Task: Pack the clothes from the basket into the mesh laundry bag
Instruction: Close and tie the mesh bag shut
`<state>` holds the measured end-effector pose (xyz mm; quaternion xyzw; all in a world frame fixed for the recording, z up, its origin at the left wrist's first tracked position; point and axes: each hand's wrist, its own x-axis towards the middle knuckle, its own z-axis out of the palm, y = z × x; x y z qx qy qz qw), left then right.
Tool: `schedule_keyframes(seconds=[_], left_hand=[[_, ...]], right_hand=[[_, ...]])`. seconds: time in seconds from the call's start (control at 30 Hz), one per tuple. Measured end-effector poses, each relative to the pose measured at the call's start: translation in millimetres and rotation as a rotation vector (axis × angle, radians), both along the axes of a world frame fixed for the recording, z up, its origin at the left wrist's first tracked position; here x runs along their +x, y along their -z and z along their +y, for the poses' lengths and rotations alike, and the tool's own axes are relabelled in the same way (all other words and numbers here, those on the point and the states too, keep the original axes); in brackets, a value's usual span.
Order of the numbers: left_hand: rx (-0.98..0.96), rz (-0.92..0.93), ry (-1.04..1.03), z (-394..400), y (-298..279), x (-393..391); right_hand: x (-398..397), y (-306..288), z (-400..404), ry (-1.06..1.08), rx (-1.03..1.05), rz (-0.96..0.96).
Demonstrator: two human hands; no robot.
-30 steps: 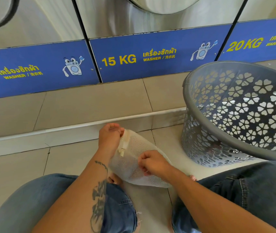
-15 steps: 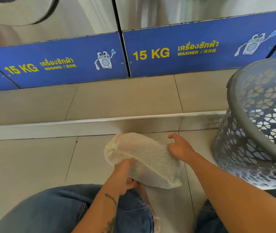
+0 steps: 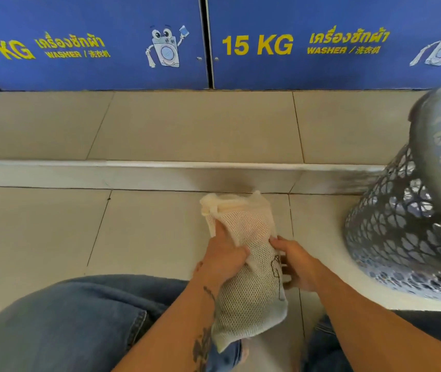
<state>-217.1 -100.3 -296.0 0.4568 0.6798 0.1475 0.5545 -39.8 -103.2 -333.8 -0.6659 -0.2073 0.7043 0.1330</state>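
Lower centre: cream mesh laundry bag (image 3: 246, 267), filled and lying lengthwise on the beige tiled floor (image 3: 53, 232). Left hand (image 3: 224, 257) grips its left side, fingers curled into the mesh; right hand (image 3: 293, 260) clasps its right side. Right edge: grey perforated plastic basket (image 3: 407, 216), tilted.

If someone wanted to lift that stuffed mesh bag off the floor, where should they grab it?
Probably at the gathered neck of the mesh bag, the far end near the step, coming down from above. There the cloth bunches narrow enough for fingers to close round, while the body bulges. The left hand and right hand now grip its middle.
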Motion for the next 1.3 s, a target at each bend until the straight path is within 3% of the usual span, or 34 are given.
schedule_keyframes(seconds=[0.1, 0.4, 0.57, 0.73, 0.83, 0.93, 1.0, 1.1, 1.2, 1.3], left_hand=[[0.071, -0.067, -0.011, -6, -7, 0], [0.435, -0.089, -0.203, 6, -100, 25], [0.570, -0.263, -0.249, 49, -168, 25], [0.487, -0.512, -0.196, 136, -185, 35], [0.339, -0.501, -0.229, 185, -148, 49], [0.081, -0.466, -0.318, 212, -100, 54], [0.094, -0.457, -0.377, 226, -81, 56], [0.130, -0.476, -0.385, 237, -85, 58], [0.109, -0.351, -0.320, 228, -106, 52], [0.067, -0.001, -0.137, 205, -147, 37]], right_hand=[[-4, -8, -11, 0.031, 0.015, 0.010], [9, -130, 16, 0.029, 0.608, -0.367], [14, -215, 75, -0.025, 0.837, -0.474], [18, -259, 164, -0.065, 0.923, -0.602], [17, -229, 221, -0.237, 0.873, -0.597], [13, -160, 257, -0.626, 0.755, -0.704], [15, -130, 264, -0.757, 0.756, -0.895], [21, -128, 266, -0.790, 0.786, -0.913], [35, -161, 264, -0.844, 0.717, -0.790], [50, -220, 250, -0.832, 0.665, -0.758]])
